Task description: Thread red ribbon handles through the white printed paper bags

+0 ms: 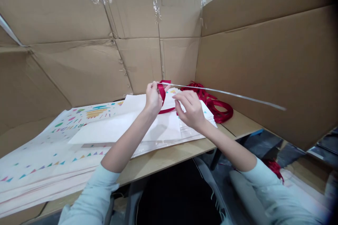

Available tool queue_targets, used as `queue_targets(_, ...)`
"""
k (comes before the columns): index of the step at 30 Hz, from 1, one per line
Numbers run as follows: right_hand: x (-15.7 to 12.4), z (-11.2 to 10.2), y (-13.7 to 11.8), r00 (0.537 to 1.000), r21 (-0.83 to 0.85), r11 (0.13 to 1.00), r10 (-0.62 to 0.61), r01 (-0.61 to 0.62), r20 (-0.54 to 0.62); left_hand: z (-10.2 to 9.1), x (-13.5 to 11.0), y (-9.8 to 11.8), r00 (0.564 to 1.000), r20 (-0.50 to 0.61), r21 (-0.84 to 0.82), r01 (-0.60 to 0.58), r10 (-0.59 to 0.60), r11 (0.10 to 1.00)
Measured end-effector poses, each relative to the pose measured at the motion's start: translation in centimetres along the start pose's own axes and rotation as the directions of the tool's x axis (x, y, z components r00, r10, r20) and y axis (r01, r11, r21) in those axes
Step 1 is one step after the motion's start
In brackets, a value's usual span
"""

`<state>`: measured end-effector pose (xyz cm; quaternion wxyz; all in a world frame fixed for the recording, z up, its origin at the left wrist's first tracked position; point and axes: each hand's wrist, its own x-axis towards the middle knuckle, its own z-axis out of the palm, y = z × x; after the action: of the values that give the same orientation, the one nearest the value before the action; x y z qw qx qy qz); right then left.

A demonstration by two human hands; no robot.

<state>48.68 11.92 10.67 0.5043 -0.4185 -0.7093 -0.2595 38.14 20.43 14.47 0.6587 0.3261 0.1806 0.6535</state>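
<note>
My left hand (154, 97) is closed around a folded length of red ribbon (162, 93), which hangs in a loop above the white sheets. From these same fingertips a thin whitish strip (232, 94) stretches out to the right, its far end loose in the air and slightly blurred. Just below the strip is my right hand (190, 109), its fingers bent and thumb apart, with nothing visible between them. A blank white sheet (126, 128) lies beneath both hands, on a stack of printed paper (63, 147) with coloured birthday patterns.
A heap of red ribbon (220, 110) lies behind my right hand. Tall cardboard walls (137, 59) enclose the back and right of the wooden table (158, 161). A dark chair (179, 193) stands at the front edge, and more red ribbon (274, 168) is at lower right.
</note>
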Motion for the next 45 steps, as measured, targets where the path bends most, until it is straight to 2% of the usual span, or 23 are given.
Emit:
queue_targets(3,2.0,0.6,1.8,0.998,-0.088,0.995,0.049,-0.046,0.032,-0.9,-1.3,-1.4,0.991,0.109,0.072,-0.085,0.076,0.994)
queue_targets(7,2.7,1.4,3.3,0.964,0.061,0.98,0.176,-0.192,0.2,-2.0,-2.0,-1.9,0.979,0.139,0.078,-0.161,0.149,0.984)
queue_targets(13,1.9,1.6,3.5,0.95,0.207,0.941,0.224,-0.269,0.216,-4.4,-0.8,-1.4,0.957,0.193,0.237,-0.26,0.217,0.936)
queue_targets(21,1.7,2.0,3.4,0.951,0.264,0.924,0.226,-0.278,0.21,-6.5,-1.6,1.2,0.953,0.294,0.282,-0.163,0.076,0.946)
queue_targets(26,1.6,2.0,3.1,0.937,0.275,0.911,0.24,-0.308,0.254,-7.4,-1.5,1.9,0.961,0.277,0.386,-0.108,-0.004,0.916)
queue_targets(31,1.2,2.4,2.8,0.938,0.26,0.915,0.25,-0.31,0.238,-7.2,-2.0,1.3,0.967,0.251,0.44,-0.074,-0.043,0.895)
queue_targets(40,-0.4,3.4,1.2,0.939,0.216,0.921,0.285,-0.324,0.193,-6.3,-2.3,-0.5,0.975,0.197,0.286,0.04,-0.099,0.957)
queue_targets(43,-0.2,3.2,0.8,0.916,0.266,0.882,0.338,-0.388,0.216,-6.3,-2.3,-1.0,0.983,0.165,0.288,0.035,-0.085,0.957)
queue_targets(45,0.0,3.0,0.8,0.878,0.319,0.822,0.405,-0.472,0.257,-6.3,-2.5,-1.3,0.984,0.166,0.316,0.006,-0.062,0.949)
